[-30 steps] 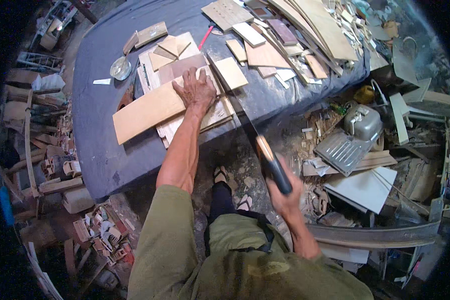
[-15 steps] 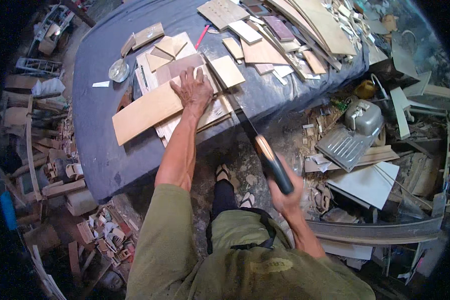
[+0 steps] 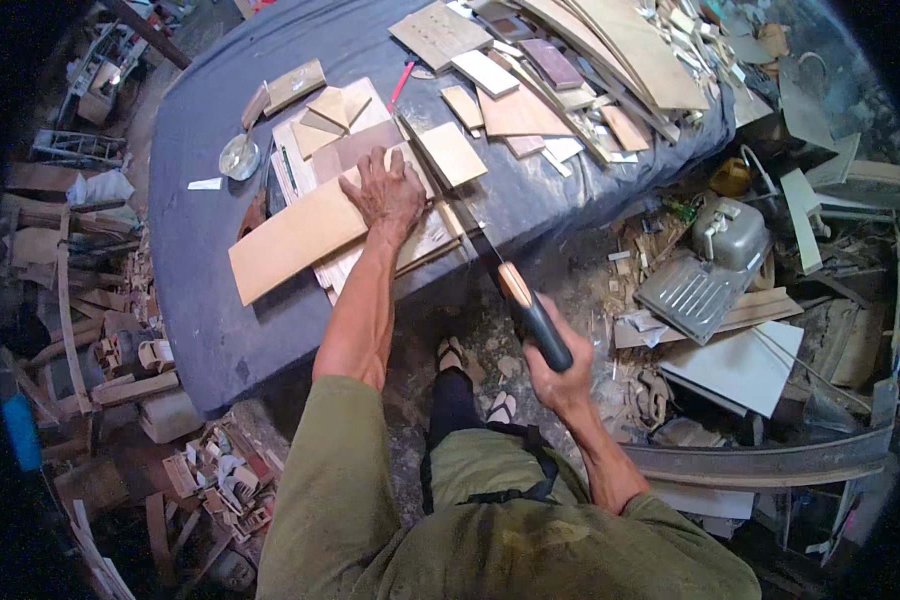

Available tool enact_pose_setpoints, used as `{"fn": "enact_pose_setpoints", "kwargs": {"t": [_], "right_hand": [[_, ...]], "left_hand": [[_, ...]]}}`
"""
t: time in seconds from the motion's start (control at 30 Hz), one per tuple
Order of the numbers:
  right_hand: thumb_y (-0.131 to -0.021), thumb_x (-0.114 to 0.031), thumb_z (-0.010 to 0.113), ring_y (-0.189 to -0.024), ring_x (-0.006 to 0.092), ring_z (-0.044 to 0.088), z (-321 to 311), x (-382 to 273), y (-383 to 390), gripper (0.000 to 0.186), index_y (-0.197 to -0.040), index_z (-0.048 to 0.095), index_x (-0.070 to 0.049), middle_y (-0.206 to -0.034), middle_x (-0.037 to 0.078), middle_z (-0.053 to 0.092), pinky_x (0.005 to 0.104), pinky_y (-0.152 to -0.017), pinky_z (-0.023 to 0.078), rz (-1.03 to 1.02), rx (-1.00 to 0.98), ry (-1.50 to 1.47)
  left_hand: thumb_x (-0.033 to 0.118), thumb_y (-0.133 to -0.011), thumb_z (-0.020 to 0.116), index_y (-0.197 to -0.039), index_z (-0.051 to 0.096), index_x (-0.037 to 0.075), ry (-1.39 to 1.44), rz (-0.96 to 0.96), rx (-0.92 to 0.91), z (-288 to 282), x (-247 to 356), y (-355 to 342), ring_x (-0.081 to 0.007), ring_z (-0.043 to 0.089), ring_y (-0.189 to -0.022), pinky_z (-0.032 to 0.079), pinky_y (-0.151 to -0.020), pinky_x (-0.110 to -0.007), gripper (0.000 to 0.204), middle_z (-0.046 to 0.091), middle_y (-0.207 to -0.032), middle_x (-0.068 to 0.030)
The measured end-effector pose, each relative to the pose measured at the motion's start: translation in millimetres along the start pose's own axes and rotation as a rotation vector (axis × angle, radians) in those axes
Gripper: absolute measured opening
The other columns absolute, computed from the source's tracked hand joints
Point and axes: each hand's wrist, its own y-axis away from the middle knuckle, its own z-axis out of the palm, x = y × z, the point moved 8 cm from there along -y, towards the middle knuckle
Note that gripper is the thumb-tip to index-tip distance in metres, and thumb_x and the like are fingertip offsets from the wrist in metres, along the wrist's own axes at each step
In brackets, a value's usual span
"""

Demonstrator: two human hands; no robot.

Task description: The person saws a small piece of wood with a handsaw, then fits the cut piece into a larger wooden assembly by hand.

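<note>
My left hand [image 3: 392, 195] presses on a long pale wooden board [image 3: 295, 238], its fingers bent over the far edge and the thumb apart on top. The board lies slanted across a stack of pale boards [image 3: 440, 232] at the table's near edge. In my right hand [image 3: 562, 362] is a handsaw [image 3: 480, 240] with a dark blade and a black handle with a wood-coloured part. The blade crosses the board's right part, just right of my left hand. Right of the blade lies a short pale piece [image 3: 452, 155]; whether it is still joined is unclear.
The table [image 3: 205, 330] has a dark cover. A small bowl [image 3: 240, 157], a red pencil-like stick [image 3: 402, 82] and small wood pieces [image 3: 340, 103] lie beyond the board. Offcuts [image 3: 525, 105] are heaped far right. A metal sink [image 3: 715, 260] and scrap wood [image 3: 225, 470] crowd the floor.
My right hand has pushed the saw a little forward, toward the table. My left hand stays in place on the board. The whole view has shifted slightly.
</note>
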Motion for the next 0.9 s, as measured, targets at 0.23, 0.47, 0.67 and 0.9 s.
{"fn": "enact_pose_setpoints", "kwargs": {"t": [0.23,0.47,0.67,0.9], "right_hand": [[-0.08,0.005,0.057,-0.076,0.0109,0.066,-13,4,10,0.056,-0.136,0.059,-0.001,-0.088,0.014,0.069,0.028,-0.069,0.052,0.068,-0.018,0.044],[-0.08,0.004,0.059,-0.07,0.0091,0.06,-28,1,52,0.053,-0.133,0.061,-0.003,-0.083,0.008,0.064,0.0253,-0.066,0.049,0.054,-0.008,0.031],[-0.078,0.001,0.061,-0.071,0.0108,0.057,-8,17,26,0.058,-0.136,0.059,-0.006,-0.079,0.009,0.062,0.0266,-0.065,0.049,0.071,-0.006,-0.014],[-0.077,0.003,0.061,-0.071,0.01,0.06,-16,21,47,0.059,-0.136,0.058,-0.003,-0.083,0.011,0.065,0.0262,-0.065,0.05,0.07,0.02,0.039]], "left_hand": [[0.029,-0.091,0.057,-0.124,0.065,0.013,-0.008,0.001,-0.08,1,11,-5,-0.0308,0.046,-0.133,0.029,-0.105,-0.073,0.037,0.055,-0.135,-0.0099],[0.029,-0.092,0.057,-0.122,0.066,0.014,-0.038,-0.011,-0.056,0,1,-1,-0.0309,0.046,-0.133,0.029,-0.103,-0.073,0.035,0.054,-0.137,-0.0107],[0.029,-0.091,0.056,-0.121,0.068,0.014,-0.016,-0.022,-0.053,6,0,1,-0.0292,0.047,-0.131,0.028,-0.105,-0.073,0.035,0.055,-0.135,-0.0102],[0.028,-0.09,0.057,-0.122,0.07,0.015,-0.025,-0.031,-0.082,3,1,0,-0.0277,0.047,-0.131,0.028,-0.106,-0.072,0.037,0.055,-0.135,-0.0079]]}}
